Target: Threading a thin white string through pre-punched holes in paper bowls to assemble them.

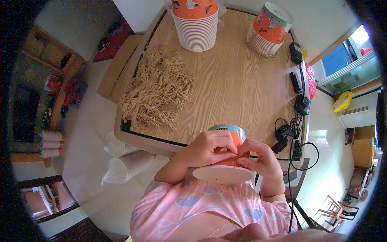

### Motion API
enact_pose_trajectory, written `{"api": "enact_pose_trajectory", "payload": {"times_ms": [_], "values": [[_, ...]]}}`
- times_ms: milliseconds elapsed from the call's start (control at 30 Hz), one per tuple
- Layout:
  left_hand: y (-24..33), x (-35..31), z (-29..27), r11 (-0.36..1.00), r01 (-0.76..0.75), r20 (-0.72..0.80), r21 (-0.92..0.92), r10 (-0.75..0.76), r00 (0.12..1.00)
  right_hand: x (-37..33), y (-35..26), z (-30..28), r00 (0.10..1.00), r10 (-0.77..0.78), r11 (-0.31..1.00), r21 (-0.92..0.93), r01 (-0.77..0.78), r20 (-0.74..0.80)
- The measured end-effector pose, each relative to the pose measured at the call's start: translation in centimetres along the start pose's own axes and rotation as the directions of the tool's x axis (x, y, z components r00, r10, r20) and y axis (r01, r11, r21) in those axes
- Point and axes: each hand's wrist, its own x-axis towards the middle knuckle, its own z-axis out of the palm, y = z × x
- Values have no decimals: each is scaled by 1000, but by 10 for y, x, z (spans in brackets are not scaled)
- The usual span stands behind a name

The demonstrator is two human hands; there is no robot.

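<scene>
A paper bucket point(219, 163), orange with a teal band at its far end, lies tilted at the table's near edge against my front. Its wide white end point(221, 175) faces me and has a small dark spot. My left hand point(215, 147) rests over the bucket's side, fingers curled in a pinch. From the other side my right hand point(260, 156) meets it, thumb and forefinger pinched together. Between the fingertips shows a bit of thin tan string point(235, 161), mostly hidden by the fingers. Left of the hands, a loose heap of tan strings point(159, 88) spreads over the table.
On the wood-grain table point(229, 80) stand a tall stack of upturned buckets point(196, 34) and a shorter stack point(269, 30) with strings round its base. Black adapters point(301, 105) and cables point(288, 131) line the right edge. Bagged stacked cups point(131, 165) lie on the floor at left.
</scene>
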Motion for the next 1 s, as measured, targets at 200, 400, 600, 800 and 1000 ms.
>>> {"api": "enact_pose_trajectory", "payload": {"times_ms": [200,400,600,800,1000], "values": [[0,-1,1,998,-34,-72,44,37,997,0,-7,8,995,50,995,92,-42,-86],[2,-1,1,998,-16,-104,67,23,994,-3,-10,6,968,-215,972,-122,199,-131],[1,-2,2,999,-15,-111,53,20,994,-11,-8,13,940,-316,874,-426,234,-131],[0,-2,3,999,-13,-113,45,18,993,-13,0,13,919,-376,836,-469,283,-116],[0,-1,4,999,-21,-114,50,26,993,-13,-1,12,906,-408,827,-465,315,-114]]}}
